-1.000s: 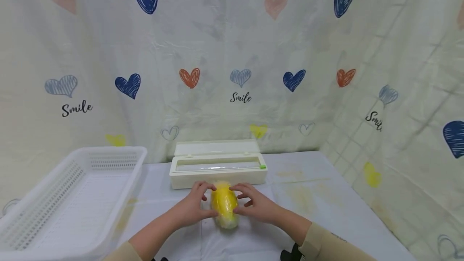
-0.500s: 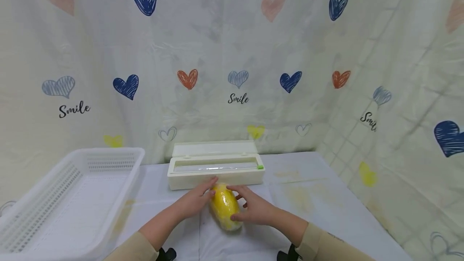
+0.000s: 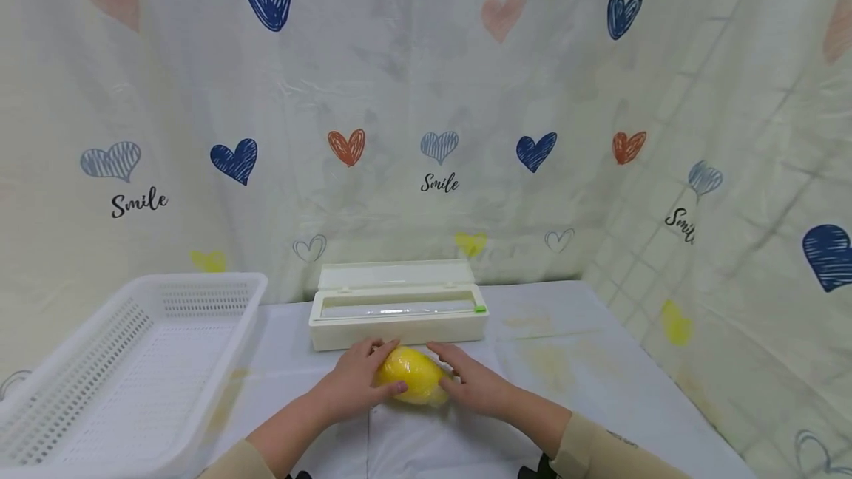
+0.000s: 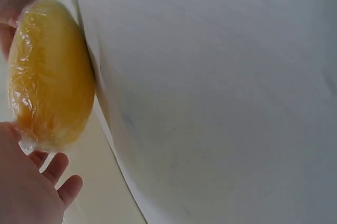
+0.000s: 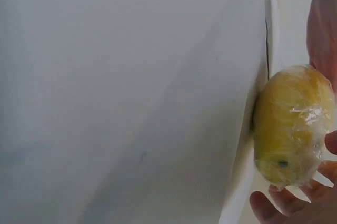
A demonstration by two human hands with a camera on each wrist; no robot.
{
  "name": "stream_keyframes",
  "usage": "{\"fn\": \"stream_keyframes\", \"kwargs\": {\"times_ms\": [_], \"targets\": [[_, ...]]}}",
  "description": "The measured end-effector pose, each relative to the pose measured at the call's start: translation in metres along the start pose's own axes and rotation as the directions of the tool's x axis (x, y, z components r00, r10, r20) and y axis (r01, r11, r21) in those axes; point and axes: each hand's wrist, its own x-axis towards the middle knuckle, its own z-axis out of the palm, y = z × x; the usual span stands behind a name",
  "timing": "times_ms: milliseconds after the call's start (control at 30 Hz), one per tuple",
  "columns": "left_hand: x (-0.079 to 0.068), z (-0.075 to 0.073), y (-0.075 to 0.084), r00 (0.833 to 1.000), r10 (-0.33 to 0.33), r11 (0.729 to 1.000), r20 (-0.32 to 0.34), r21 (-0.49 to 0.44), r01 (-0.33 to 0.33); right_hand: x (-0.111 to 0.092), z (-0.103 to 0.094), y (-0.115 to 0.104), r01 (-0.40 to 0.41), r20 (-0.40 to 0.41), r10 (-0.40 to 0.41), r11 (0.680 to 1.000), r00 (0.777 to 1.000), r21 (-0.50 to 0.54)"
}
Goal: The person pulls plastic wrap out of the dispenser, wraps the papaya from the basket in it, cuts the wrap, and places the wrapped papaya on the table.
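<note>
A yellow oval fruit point(image 3: 414, 374) wrapped in clear cling film lies crosswise on the white-covered table, in front of the film dispenser. My left hand point(image 3: 354, 383) holds its left end, thumb on the near side and fingers at the far side. My right hand point(image 3: 478, 386) holds the right end between thumb and fingers. In the left wrist view the glossy film over the fruit point(image 4: 52, 76) is creased. The right wrist view shows the fruit point(image 5: 289, 124) with a small dark spot near one end and bunched film there.
Behind the fruit stands a white cling film dispenser point(image 3: 399, 330), lid raised, a film roll inside and a green tab at its right. A white perforated plastic basket point(image 3: 233, 361) sits at the left. A heart-patterned curtain point(image 3: 373, 80) hangs behind the table.
The wrapped fruit has turned from pointing away from me to lying sideways. My left hand moved forward along its far end, then back to its left end; my right hand stayed at the right.
</note>
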Motion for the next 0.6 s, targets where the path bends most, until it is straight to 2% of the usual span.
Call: {"fn": "stream_keyframes", "kwargs": {"times_ms": [67,200,433,600], "targets": [[-0.002,0.001,0.001,1.0,-0.005,1.0,-0.011,0.008,0.005,0.0,0.002,-0.001,-0.026,0.029,0.026,1.0,0.999,-0.008],[-0.002,0.004,0.004,1.0,0.003,0.999,-0.005,-0.037,-0.003,0.0,0.008,-0.001,-0.049,0.086,0.053,0.998,0.995,-0.044],[-0.005,0.005,0.01,0.997,0.061,0.997,0.048,-0.044,-0.059,0.005,0.017,0.001,-0.043,0.078,0.055,0.988,0.995,-0.15],[-0.009,0.004,0.012,0.996,0.056,0.998,0.064,-0.029,-0.054,0.007,0.017,-0.003,-0.026,0.098,0.048,0.976,0.994,-0.215]]}}
